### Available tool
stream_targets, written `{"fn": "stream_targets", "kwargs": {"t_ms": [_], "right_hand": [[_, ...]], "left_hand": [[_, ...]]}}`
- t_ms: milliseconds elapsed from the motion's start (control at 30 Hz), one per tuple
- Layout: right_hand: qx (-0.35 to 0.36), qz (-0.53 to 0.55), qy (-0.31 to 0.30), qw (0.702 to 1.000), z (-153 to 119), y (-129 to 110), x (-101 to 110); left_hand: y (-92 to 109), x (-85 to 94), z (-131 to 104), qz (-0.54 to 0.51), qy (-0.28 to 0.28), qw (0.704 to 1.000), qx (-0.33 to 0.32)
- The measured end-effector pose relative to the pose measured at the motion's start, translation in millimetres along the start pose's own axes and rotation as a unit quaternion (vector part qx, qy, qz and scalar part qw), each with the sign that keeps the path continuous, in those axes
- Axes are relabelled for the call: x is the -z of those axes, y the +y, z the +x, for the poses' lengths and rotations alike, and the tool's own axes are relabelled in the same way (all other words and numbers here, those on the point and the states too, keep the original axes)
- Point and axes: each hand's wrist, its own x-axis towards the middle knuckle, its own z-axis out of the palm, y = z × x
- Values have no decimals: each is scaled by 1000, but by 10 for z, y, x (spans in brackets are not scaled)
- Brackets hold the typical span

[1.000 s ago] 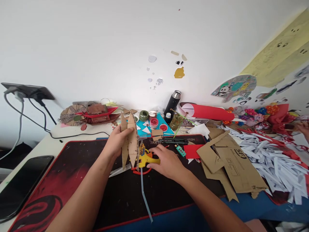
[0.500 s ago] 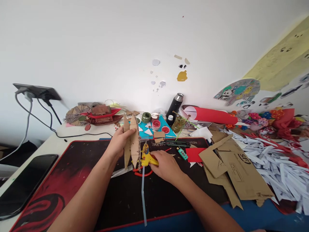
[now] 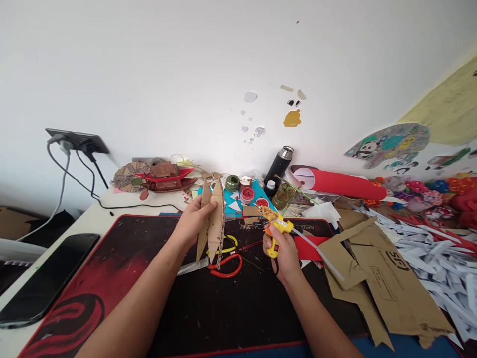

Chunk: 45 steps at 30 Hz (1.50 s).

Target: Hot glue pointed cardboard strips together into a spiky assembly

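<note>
My left hand (image 3: 194, 219) is closed on a folded, boat-shaped piece of cardboard (image 3: 215, 226), held upright over the mat with its pointed ends up and down. My right hand (image 3: 283, 248) grips a yellow hot glue gun (image 3: 280, 226) by its handle. Its nozzle points up and left, and a clear glue stick (image 3: 320, 256) sticks out of the back. Beneath the cardboard lie scissors (image 3: 229, 272) with red and yellow handles, partly hidden by it. The black and red mat (image 3: 231, 313) spreads under both hands.
Torn cardboard sheets (image 3: 391, 288) and a heap of white paper strips (image 3: 436, 268) lie to the right. Paint jars (image 3: 233, 183), a black thermos (image 3: 279, 163) and a model boat (image 3: 164, 179) stand along the wall. A black phone (image 3: 48, 278) rests at left.
My right hand has lifted the glue gun off the mat, moved it right and turned it so the nozzle points left. The scissors show more. The cardboard stays in my left hand.
</note>
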Motion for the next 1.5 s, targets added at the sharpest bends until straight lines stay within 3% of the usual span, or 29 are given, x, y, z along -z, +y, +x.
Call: {"fn": "stream_targets", "kwargs": {"t_ms": [333,433,667,800,933,1067,1500], "right_hand": [[-28,58,-76,995,2,-24,-23],[-22,62,-64,996,40,-24,-56],[-9,21,30,999,172,-8,-263],[18,-17,35,999,219,-35,-421],[35,-34,11,999,242,-5,-526],[49,-54,3,997,240,70,-535],[35,-70,33,996,218,101,-488]], "left_hand": [[-59,-37,-15,63,-45,996,33],[-94,-28,-16,100,-53,993,35],[-165,-60,-39,185,-92,978,-2],[-209,-94,-56,211,-113,971,-31],[-226,-111,-85,285,-85,951,-81],[-203,-150,-130,360,-53,924,-114],[-243,-235,-205,445,-79,884,-117]]}}
